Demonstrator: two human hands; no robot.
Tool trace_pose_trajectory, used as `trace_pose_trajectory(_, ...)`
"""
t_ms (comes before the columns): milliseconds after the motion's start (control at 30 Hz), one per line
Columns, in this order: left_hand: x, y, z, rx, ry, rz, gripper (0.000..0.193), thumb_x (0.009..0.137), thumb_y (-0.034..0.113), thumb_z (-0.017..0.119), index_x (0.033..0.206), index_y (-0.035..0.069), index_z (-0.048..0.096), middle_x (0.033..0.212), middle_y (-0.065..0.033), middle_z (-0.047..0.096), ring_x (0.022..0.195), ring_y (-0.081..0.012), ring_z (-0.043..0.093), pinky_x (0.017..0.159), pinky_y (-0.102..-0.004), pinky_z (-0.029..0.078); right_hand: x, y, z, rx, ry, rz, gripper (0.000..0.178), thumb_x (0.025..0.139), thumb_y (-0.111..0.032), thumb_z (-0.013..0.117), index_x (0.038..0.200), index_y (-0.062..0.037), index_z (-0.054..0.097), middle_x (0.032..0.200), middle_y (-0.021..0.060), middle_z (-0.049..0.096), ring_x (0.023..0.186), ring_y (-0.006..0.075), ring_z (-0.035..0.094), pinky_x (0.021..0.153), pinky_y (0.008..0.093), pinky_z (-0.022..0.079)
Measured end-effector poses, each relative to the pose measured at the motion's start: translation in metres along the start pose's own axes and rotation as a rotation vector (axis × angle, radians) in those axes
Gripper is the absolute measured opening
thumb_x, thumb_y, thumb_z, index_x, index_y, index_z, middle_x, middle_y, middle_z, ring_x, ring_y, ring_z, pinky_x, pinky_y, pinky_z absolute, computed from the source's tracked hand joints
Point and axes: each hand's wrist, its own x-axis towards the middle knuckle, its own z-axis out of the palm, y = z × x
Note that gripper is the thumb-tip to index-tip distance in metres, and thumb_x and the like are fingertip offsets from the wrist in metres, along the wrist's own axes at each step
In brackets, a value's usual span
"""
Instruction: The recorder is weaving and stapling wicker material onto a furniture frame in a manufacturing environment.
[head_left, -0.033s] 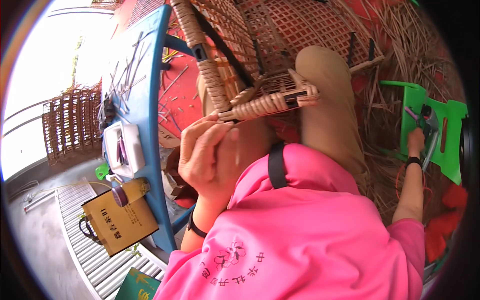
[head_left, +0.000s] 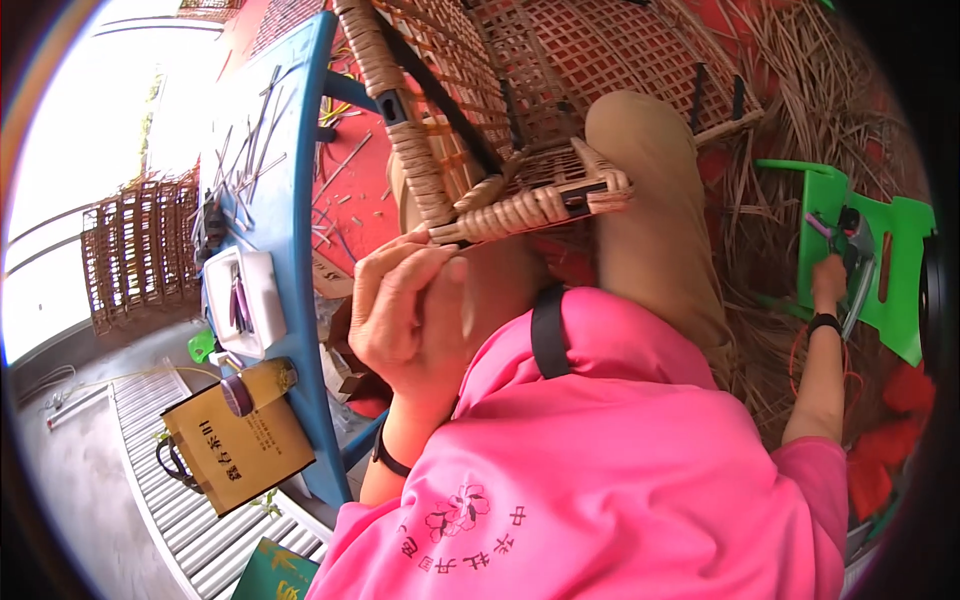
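A woven cane basket-like frame [head_left: 512, 215] stands over my knees. Its corner posts are wrapped in pale cane strips, with dark bars showing through gaps. My left hand [head_left: 408, 300] is closed at the near corner of the wrapped bar, fingertips pinching its end. Far to the right, my right hand [head_left: 829, 281] reaches onto a green plastic stool [head_left: 885, 285]. Its fingers are among small tools there, one with a purple handle [head_left: 820, 226] and a grey one [head_left: 858, 243]. What the fingers hold is too small to make out.
Along the left runs a blue table [head_left: 305, 200] with loose dark strips and a white tray [head_left: 272, 300]. A brown paper bag [head_left: 250, 450] stands beside it. Dry cane strips [head_left: 800, 90] lie heaped at the far right. Woven panels [head_left: 140, 250] lean at the left.
The whole view shifts very slightly. My left hand stays at the frame corner and my right hand stays among the tools on the green stool.
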Motion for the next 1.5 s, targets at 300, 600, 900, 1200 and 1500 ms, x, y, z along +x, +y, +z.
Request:
trace_pose_trajectory(300,0.015,-0.008,-0.003,0.045,-0.132,-0.144,0.011,0.091,0.005,0.058,0.094,-0.004,0.063,0.099,-0.0093,0.057,0.094,-0.0193,0.053,0.088,-0.032,0.043,-0.013,-0.009,-0.042,0.253,0.326,0.134,0.037,0.084,-0.021,0.063,0.115,-0.0025,0.056,0.114,0.0204,0.057,0.108,0.0379,0.057,0.089,0.0504,0.049)
trace_pose_trajectory(600,0.009,-0.019,0.013,0.057,-0.04,-0.118,0.015,0.097,0.004,0.05,0.103,-0.004,0.061,0.135,-0.0177,0.052,0.118,-0.0246,0.051,0.101,-0.0364,0.041,0.022,0.017,-0.038,0.498,-0.042,0.188,0.052,0.077,-0.05,0.067,0.086,0.0007,0.071,0.088,0.0233,0.07,0.088,0.0417,0.067,0.077,0.05,0.05)
trace_pose_trajectory(900,0.023,-0.016,-0.002,-0.329,-0.125,-0.367,0.01,0.084,-0.003,0.064,0.093,-0.005,0.065,0.129,-0.0192,0.057,0.109,-0.0197,0.055,0.093,-0.0288,0.041,0.048,0.065,-0.007,0.55,0.021,0.128,0.051,0.076,-0.047,0.069,0.085,0.0029,0.069,0.069,0.0113,0.066,0.061,0.0228,0.062,0.061,0.0389,0.047)
trace_pose_trajectory(1200,0.039,-0.038,-0.009,-0.465,-0.308,-0.234,0.013,0.08,0.004,0.069,0.092,-0.001,0.067,0.125,-0.0134,0.059,0.109,-0.0166,0.056,0.09,-0.0287,0.043,-0.14,0.002,-0.206,1.449,0.247,-0.138,0.028,0.084,-0.012,0.071,0.106,-0.0002,0.058,0.082,0.0021,0.057,0.064,0.0125,0.054,0.058,0.0271,0.044)
trace_pose_trajectory(1500,0.052,-0.035,0.011,-0.576,-0.296,-0.199,0.017,0.077,0.012,0.074,0.09,0.002,0.072,0.113,-0.0127,0.06,0.101,-0.0198,0.06,0.084,-0.0299,0.048,-0.295,-0.075,-0.341,1.687,-0.174,-0.776,0.021,0.076,-0.018,0.069,0.081,-0.0024,0.056,0.073,0.0058,0.055,0.07,0.0163,0.055,0.069,0.0306,0.046)
